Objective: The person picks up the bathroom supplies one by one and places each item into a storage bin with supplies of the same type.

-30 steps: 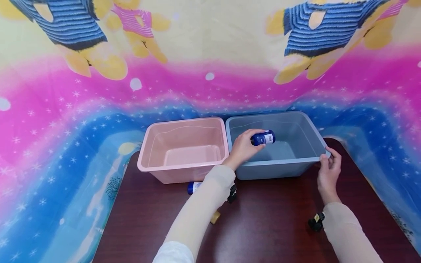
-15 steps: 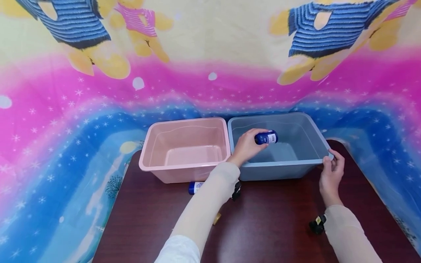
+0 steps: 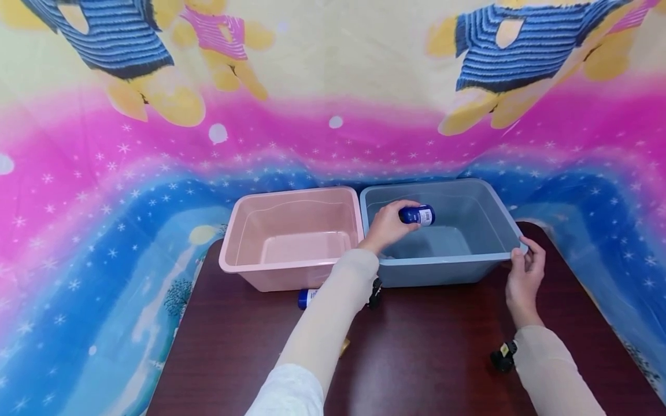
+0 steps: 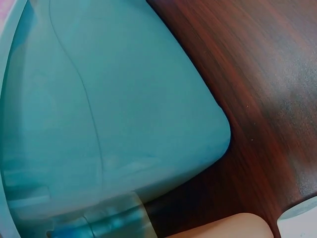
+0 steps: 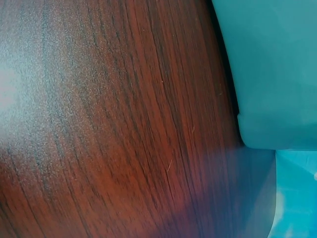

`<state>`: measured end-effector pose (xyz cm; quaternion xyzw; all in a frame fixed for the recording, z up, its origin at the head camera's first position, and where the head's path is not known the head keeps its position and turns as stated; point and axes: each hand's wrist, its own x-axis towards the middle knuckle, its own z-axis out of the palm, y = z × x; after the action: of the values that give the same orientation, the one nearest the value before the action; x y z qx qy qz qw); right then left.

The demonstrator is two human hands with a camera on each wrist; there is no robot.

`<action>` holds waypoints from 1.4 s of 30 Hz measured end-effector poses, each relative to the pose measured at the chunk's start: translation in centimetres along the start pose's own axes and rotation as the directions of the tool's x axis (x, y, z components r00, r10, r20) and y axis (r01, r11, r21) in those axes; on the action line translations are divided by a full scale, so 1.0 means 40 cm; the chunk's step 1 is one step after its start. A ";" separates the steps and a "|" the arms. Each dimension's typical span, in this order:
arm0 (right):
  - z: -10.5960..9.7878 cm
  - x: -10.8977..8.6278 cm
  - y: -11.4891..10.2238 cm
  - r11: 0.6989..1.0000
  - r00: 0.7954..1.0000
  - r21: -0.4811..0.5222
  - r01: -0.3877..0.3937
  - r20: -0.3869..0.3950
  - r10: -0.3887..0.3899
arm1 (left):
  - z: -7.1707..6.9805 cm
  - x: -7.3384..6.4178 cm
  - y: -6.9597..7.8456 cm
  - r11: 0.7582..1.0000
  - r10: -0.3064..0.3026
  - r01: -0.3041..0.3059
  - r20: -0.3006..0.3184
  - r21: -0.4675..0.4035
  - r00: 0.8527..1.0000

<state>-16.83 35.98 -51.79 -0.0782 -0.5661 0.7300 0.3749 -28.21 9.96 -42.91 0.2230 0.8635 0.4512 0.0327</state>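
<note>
My left hand (image 3: 388,225) grips a small dark blue bottle (image 3: 418,215) with a white label. The bottle lies sideways above the inside of the grey-blue bin (image 3: 437,261), its labelled part pointing right. At the bin's front right corner, my right hand (image 3: 525,283) holds the rim, thumb in front. The left wrist view is mostly taken up by the bin's wall (image 4: 143,99). In the right wrist view the bin's outer side (image 5: 277,74) fills the upper right, and no hand shows there.
A pink bin (image 3: 291,266) stands directly left of the grey-blue one. Before it, another blue item with a white label (image 3: 304,299) lies partly behind my left forearm. A gold-coloured piece (image 3: 345,346) peeks out beside that sleeve. All rest on a dark wooden table (image 3: 426,335).
Over the last half second my left hand and the bottle have shifted slightly left above the bin. My right hand keeps its place on the rim.
</note>
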 end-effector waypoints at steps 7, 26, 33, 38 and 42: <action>-0.005 -0.003 0.006 1.000 1.000 0.006 0.005 0.004 -0.005 | 0.011 0.003 -0.006 1.000 -0.024 0.024 0.032 -0.009 0.999; -0.007 -0.005 0.008 1.000 1.000 -0.011 -0.008 0.011 0.008 | 0.042 0.001 -0.020 0.997 -0.081 0.080 0.043 0.011 0.996; -0.006 -0.003 0.005 1.000 1.000 -0.016 -0.013 0.001 0.013 | 0.043 0.003 -0.025 0.996 -0.090 0.089 0.022 0.027 0.996; -0.005 0.001 0.003 1.000 1.000 -0.006 -0.005 0.004 0.005 | 0.043 0.008 -0.028 0.997 -0.072 0.071 0.029 0.036 0.997; -0.003 0.003 0.003 1.000 1.000 0.002 0.004 0.007 -0.004 | 0.040 0.010 -0.028 0.999 -0.052 0.052 0.019 0.014 0.998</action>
<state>-16.90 36.16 -51.90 -0.0743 -0.5668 0.7300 0.3744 -28.54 10.79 -44.68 0.2050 0.8717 0.4421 0.0512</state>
